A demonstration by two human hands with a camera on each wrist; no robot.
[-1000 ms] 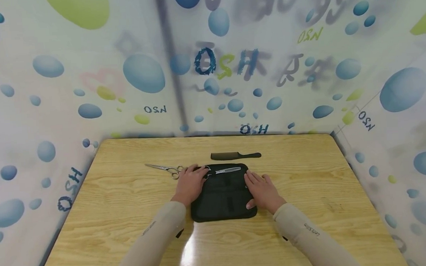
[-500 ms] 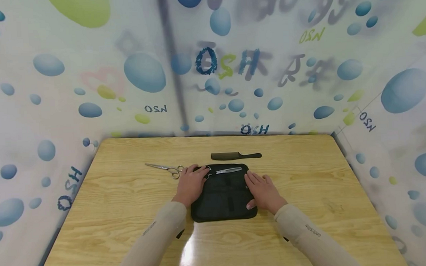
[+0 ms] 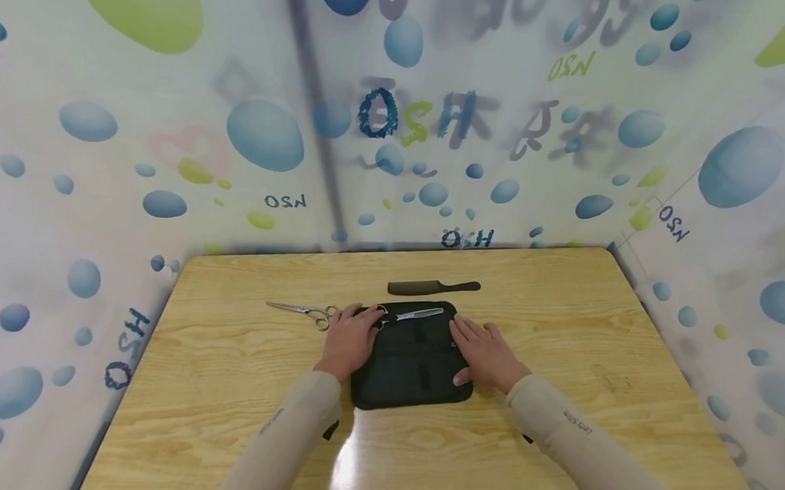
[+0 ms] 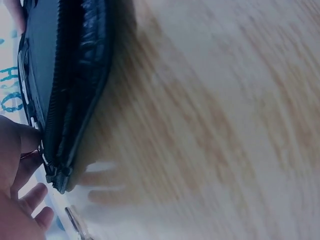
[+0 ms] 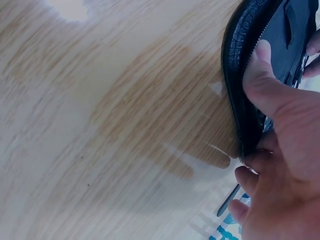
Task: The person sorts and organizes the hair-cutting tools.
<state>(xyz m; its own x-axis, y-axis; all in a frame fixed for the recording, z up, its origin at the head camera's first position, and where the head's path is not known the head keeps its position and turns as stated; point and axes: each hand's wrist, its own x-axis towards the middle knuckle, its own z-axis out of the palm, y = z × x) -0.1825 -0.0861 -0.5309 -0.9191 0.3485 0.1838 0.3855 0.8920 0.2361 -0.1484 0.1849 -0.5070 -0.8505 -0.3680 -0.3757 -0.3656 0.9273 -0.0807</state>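
A black zip case (image 3: 400, 381) lies opened flat on the table, its zipper edge showing in the left wrist view. Inside it, near the far edge, is a pair of scissors (image 3: 420, 314) with a silver blade. My left hand (image 3: 349, 340) rests on the case's far left corner, its fingertips over the finger rings of those scissors and partly hiding them. Along the right edge lies my right hand (image 3: 485, 351), fingers extended. In the right wrist view its thumb (image 5: 260, 70) crosses the zipper onto the inner face. Another pair of scissors (image 3: 296, 308) lies just left of the left hand.
Beyond the case, a dark comb (image 3: 413, 287) with a handle lies on the wooden table (image 3: 563, 443). The table's far edge runs along a wall (image 3: 523, 60) printed with blue and green drops. Another wall (image 3: 767, 270) stands at the right.
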